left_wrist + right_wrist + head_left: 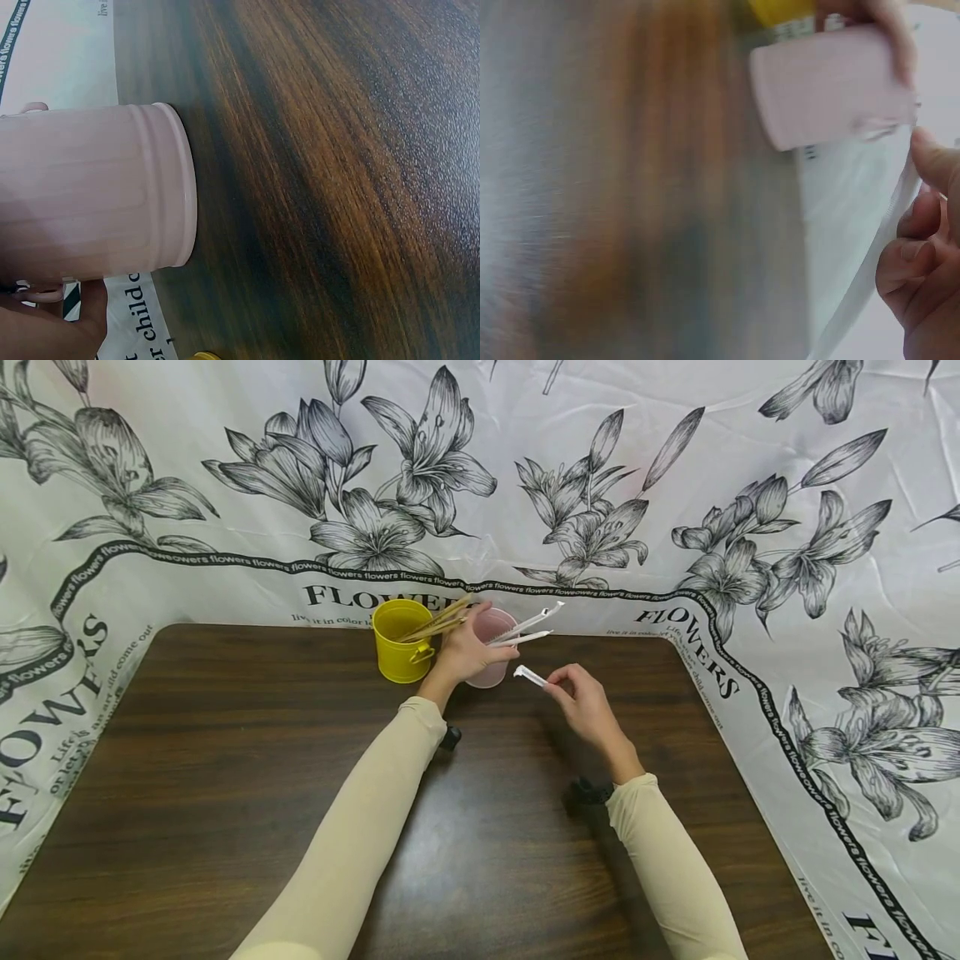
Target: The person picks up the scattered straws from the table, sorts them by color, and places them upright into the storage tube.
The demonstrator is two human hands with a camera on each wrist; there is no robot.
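Observation:
My left hand [462, 650] grips a small pink bucket [491, 676] at its rim. In the left wrist view the side of this pink bucket [82, 187] shows, with part of the left hand [56, 326] by its handle. White paper-wrapped straws [528, 625] lean out of it to the right. Just right of the bucket, my right hand [588, 703] pinches one white wrapped straw [531, 676] between thumb and fingers. The same straw [866, 289] runs long and slanted in the right wrist view, beside curled fingers [907, 262].
A yellow bucket [402, 664] stands left of the pink one, with several thin tan sticks [435, 625] leaning in it. Both are near the back edge of the dark wooden table [300, 760]. Behind hangs a white flower-printed cloth [480, 527].

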